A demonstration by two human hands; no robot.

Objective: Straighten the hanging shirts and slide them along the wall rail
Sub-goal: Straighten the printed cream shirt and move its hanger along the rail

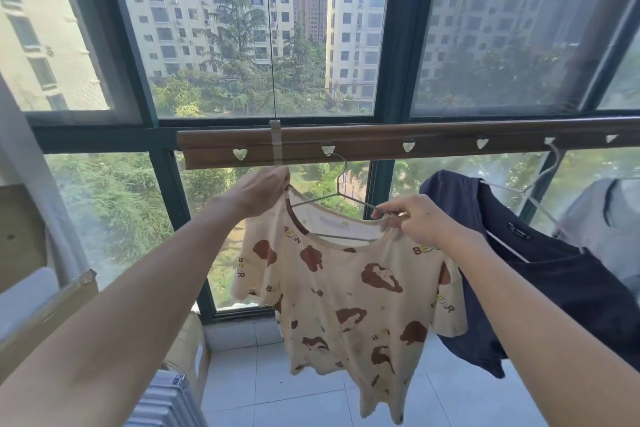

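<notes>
cream bear-print shirt (349,291) on wire hanger (341,191), hooked in brown rail (433,142)

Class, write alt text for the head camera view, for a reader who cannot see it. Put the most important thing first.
Two bare hands hold a cream bear-print shirt by its shoulders on a wire hanger hooked in a brown wall rail: the left hand grips one shoulder, the right hand pinches the other. A dark navy shirt hangs to the right, before a window facing apartment blocks.

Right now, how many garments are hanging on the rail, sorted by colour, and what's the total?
Cream with brown bear print: 1, the cream shirt, held at the collar by the left hand and right hand
Navy: 1, the navy shirt
Grey: 1, the grey garment, partly cut off
Total: 3
</notes>
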